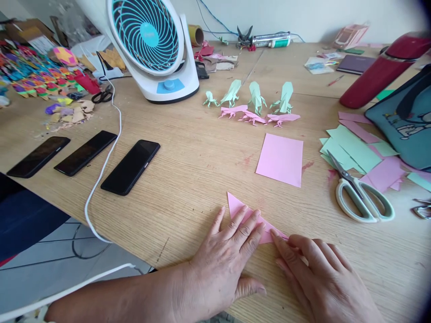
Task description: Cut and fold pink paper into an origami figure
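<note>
Head view: presses folded pink paper (235, 207) under spread left hand (225, 251); pinches its tip with right hand (323, 269); probably light, easily creased (hold by 2 edges).

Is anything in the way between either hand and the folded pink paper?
Nothing visible: the left hand lies on the folded pink paper, and the right hand touches its right end. The scissors lie off to the right, apart from both hands.

Phones (85, 153): 3, black, flat, rectangular
Fan (148, 35): white and turquoise, plastic, round-headed
Flask (379, 76): dark-red, cylindrical
Bag (408, 140): teal, printed, beside flask
</note>
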